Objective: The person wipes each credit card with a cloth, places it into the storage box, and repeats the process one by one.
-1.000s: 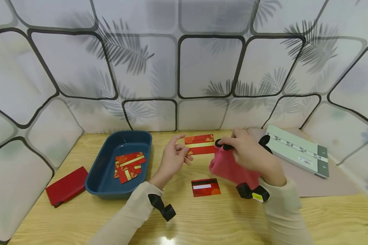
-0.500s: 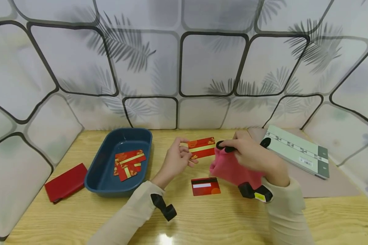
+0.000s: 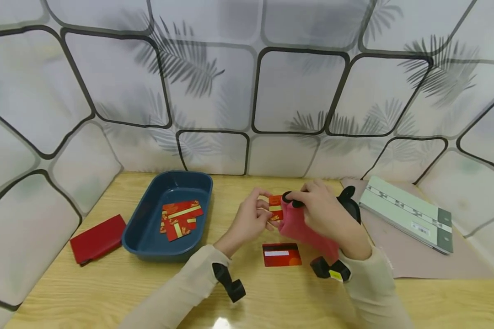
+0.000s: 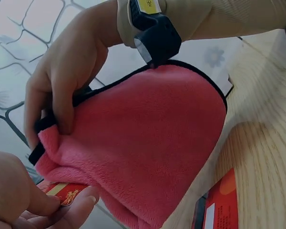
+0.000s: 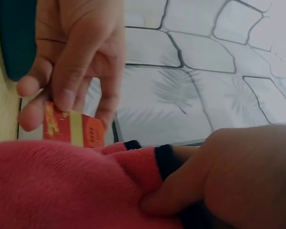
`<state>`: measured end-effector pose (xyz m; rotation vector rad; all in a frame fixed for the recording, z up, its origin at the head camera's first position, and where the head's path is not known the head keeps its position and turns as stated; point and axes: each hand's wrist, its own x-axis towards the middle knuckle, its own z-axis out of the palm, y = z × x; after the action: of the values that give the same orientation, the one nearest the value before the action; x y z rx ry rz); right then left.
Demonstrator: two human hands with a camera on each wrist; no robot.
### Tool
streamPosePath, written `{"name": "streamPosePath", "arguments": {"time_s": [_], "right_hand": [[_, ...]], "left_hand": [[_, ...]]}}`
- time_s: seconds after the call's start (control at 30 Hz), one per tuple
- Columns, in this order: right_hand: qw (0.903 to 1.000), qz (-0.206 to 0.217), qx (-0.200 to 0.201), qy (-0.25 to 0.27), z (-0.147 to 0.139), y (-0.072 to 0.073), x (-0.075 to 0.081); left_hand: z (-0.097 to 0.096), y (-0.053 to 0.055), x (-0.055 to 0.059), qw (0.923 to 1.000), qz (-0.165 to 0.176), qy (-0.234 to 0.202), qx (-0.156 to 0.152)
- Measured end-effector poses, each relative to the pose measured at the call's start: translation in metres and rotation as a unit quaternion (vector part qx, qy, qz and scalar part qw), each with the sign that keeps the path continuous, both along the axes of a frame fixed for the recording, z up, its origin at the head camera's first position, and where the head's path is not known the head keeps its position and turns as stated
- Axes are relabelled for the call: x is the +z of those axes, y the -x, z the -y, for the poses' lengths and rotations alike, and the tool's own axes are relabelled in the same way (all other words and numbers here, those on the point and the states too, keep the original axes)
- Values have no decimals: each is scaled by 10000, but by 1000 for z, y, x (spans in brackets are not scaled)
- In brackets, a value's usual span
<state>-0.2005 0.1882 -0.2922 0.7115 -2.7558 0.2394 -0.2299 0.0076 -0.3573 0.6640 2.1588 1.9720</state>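
Observation:
A red card with a gold stripe (image 3: 275, 208) is pinched by its left end in my left hand (image 3: 249, 224). Its right part meets the pink cloth (image 3: 306, 230), and in the left wrist view the card (image 4: 66, 192) lies partly under the cloth's fold. My right hand (image 3: 327, 214) grips the black-edged upper corner of that cloth, fingers curled over the edge; the right wrist view has the same hand (image 5: 229, 176) at the fold. Flat on the table below lies another red card (image 3: 281, 259) with a black stripe and a white strip.
A blue tray (image 3: 133, 224) holds several red and gold cards (image 3: 181, 212). Left of it lies a dark red wallet-like case (image 3: 98, 238). At right, a pale green notebook (image 3: 407, 214) rests on a pinkish-grey sheet (image 3: 436, 267). A patterned wall (image 3: 288, 155) stands behind the table.
My left hand took hold of the striped red card and carried it right, up to the pink cloth. My right hand keeps its grip on the cloth. The view shifted slightly.

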Motion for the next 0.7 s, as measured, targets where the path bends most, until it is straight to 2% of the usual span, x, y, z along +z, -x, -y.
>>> {"name": "streamPosePath", "arguments": {"time_s": [0.2,0.5,0.7], "right_hand": [[9998,-74,-150,-118,8,1,-10],[9994,-159,-196,-238,16,1,-11],[9987,-336,-91,-380,22,0,-13]], "left_hand": [[-6,-2,-3,9998,27,11,-184],[-5,-1,-4,9996,112,-102,-235],[1,-2,-2,9991,251,-205,-255]]}}
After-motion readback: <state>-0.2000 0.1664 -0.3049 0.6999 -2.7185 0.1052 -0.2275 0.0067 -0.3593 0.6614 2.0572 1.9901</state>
